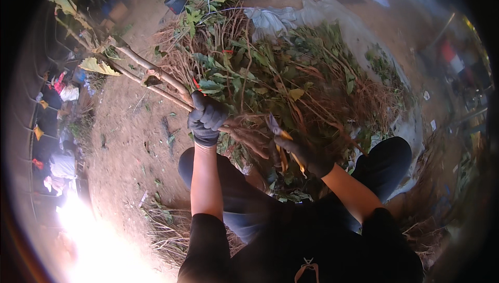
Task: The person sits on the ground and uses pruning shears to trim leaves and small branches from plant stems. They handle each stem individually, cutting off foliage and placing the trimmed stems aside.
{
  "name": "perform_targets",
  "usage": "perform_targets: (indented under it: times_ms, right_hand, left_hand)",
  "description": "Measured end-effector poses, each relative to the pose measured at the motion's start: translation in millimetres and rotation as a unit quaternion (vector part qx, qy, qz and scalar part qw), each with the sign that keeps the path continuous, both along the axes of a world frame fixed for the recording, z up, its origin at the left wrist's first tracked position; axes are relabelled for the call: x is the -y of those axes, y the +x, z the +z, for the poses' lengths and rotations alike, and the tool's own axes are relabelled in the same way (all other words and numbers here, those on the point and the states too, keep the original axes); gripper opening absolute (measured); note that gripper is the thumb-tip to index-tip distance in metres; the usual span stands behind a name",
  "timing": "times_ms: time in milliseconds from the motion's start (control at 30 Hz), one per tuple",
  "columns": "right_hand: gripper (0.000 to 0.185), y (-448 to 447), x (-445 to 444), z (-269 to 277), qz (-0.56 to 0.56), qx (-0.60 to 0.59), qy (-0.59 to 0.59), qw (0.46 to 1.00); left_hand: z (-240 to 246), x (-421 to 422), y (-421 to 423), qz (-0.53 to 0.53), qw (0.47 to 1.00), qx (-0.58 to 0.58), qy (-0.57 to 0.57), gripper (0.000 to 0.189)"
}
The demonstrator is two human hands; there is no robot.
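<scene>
My left hand [206, 119], in a dark grey glove, is closed around woody sapling stems [156, 74]. The stems reach up to the left and carry a few yellowish leaves [99, 66]. On the other side of the fist, thick brown roots [247, 138] point towards my right hand. That right hand [312, 158], also gloved, grips pruning shears [286, 135] with yellow handles, their blades tilted up and left beside the root ends. Whether the blades are parted is hard to tell. Under both hands lies a heap of leafy saplings [288, 76] with bare roots.
Crumpled plastic sheeting [331, 8] borders the heap at the back and right. A dark bucket [175, 2] stands on the bare soil [121, 127] beyond. More cut stems [167, 232] lie by my left side. Clothes and cloths [62, 166] line the left edge near strong glare.
</scene>
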State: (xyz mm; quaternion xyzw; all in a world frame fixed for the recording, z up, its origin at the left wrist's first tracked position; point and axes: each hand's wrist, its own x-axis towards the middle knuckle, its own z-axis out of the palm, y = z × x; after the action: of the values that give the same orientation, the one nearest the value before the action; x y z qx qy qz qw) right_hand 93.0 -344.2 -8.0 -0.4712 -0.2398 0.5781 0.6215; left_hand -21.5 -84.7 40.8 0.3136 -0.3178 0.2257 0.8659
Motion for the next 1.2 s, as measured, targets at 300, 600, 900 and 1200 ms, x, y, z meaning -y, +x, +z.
perform_targets:
  times_ms: [300, 600, 900, 1200]
  right_hand:
    - [0.032, 3, 23, -38, 0.112, -0.125, -0.046, 0.985]
    - [0.047, 3, 26, -30, 0.183, 0.004, 0.051, 0.982]
    - [0.031, -54, 7, -35, 0.071, -0.158, 0.032, 0.984]
    - [0.033, -49, 43, -128, 0.162, -0.242, -0.056, 0.955]
  left_hand:
    - [6, -6, -8, -0.025, 0.998, 0.031, -0.043, 0.014]
    - [5, -2, -4, -0.013, 0.999, 0.020, -0.044, 0.014]
    - [-4, 9, 3, -0.046, 0.998, -0.007, -0.042, 0.018]
    - [-18, 26, 15, -0.110, 0.989, -0.056, -0.086, 0.010]
